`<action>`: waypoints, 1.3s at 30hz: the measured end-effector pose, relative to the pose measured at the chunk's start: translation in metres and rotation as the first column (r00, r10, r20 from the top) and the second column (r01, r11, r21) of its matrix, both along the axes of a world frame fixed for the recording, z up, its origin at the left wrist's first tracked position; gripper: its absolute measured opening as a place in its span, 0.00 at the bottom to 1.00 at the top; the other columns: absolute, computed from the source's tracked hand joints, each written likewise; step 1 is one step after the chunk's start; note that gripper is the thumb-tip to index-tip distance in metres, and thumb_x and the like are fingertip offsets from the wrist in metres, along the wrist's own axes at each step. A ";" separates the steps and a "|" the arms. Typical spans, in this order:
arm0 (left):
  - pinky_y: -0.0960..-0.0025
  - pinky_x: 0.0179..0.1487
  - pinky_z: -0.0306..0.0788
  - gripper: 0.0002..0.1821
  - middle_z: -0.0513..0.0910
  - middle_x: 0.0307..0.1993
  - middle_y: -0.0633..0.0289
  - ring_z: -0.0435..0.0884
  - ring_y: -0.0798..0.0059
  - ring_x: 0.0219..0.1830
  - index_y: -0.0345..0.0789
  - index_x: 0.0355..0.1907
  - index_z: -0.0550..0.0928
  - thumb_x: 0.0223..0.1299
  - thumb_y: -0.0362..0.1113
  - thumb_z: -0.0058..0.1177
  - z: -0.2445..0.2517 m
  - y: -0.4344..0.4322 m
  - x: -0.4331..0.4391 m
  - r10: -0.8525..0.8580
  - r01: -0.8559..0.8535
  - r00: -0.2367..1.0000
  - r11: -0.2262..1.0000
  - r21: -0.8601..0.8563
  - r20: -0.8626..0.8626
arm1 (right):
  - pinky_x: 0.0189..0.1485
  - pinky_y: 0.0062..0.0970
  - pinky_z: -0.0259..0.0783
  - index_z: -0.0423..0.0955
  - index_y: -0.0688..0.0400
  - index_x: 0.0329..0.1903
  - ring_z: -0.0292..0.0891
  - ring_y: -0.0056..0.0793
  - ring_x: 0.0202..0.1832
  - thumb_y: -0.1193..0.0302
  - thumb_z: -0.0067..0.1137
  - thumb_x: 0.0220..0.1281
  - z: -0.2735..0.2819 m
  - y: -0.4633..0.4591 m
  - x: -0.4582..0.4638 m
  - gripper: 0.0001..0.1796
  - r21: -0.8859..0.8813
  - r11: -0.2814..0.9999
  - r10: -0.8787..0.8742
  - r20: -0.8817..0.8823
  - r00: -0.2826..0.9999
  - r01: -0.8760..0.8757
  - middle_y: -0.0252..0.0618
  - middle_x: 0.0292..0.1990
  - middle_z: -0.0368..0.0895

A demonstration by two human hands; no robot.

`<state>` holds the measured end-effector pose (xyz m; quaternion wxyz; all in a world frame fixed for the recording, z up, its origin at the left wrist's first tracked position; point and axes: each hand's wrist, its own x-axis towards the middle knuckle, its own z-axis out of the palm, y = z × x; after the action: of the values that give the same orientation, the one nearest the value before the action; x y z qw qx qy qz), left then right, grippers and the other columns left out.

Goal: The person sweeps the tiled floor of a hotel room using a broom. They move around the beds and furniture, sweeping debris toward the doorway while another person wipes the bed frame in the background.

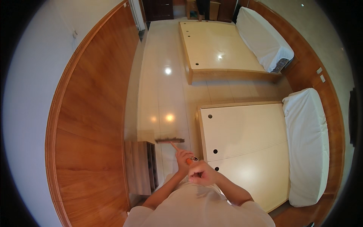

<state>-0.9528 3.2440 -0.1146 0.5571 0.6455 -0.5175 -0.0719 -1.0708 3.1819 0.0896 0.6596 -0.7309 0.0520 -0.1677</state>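
A broom slants down from my hands to the tiled floor. Its dark, wide bristle head (170, 140) is at floor level ahead of me, and a short stretch of the broom handle (175, 146) shows above it. My left hand (184, 159) is wrapped around the handle. Closer to my chest, my right hand (203, 173) is curled at the orange upper part of the handle (189, 161). The fingers of that hand partly cover the handle's end.
Wood panelling (96, 107) lines the left wall, with a low wooden cabinet (139, 167) beside it. On the right are two bare bed bases (246, 127), (212, 42) with white-covered mattresses (307, 147), (263, 37) on edge. A person's legs (203, 10) stand beyond the far bed.
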 end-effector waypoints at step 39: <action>0.60 0.31 0.67 0.05 0.80 0.28 0.54 0.78 0.54 0.30 0.38 0.23 0.80 0.43 0.25 0.56 -0.019 -0.248 0.339 0.227 -0.112 0.892 0.949 0.295 -0.392 | 0.23 0.19 0.57 0.74 0.62 0.26 0.59 0.10 0.21 0.71 0.59 0.62 -0.077 -0.281 0.396 0.11 -0.047 0.930 -0.364 -0.271 0.891 0.366 0.26 0.17 0.67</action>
<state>-0.6139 2.9961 -0.1338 0.5684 0.7262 -0.3120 -0.2283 -0.6751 2.9008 0.0126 0.6046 -0.7225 0.2798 -0.1850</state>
